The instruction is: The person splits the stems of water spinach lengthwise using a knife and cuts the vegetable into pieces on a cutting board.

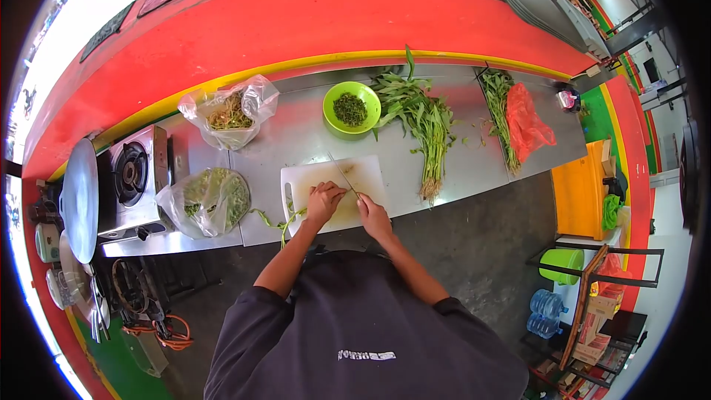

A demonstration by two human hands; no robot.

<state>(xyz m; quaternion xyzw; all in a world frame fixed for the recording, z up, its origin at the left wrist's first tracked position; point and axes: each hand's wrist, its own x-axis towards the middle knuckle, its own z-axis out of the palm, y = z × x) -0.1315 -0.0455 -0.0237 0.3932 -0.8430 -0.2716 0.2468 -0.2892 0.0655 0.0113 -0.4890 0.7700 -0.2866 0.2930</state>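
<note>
My right hand is closed round the handle of a knife, its blade angled up and to the left over the white cutting board. On the board, my left hand has its fingers bent and pressed together beside the blade. A leafy green stalk comes out from under the left wrist and hangs over the board's near left edge; its end at the fingers is hidden. Beyond the board stands a lime green bowl with chopped greens in it.
Long leafy greens lie right of the bowl, with another bunch by a red plastic bag. Two clear bags, one of trimmings and one of greens, sit left. A gas stove stands at the counter's left end.
</note>
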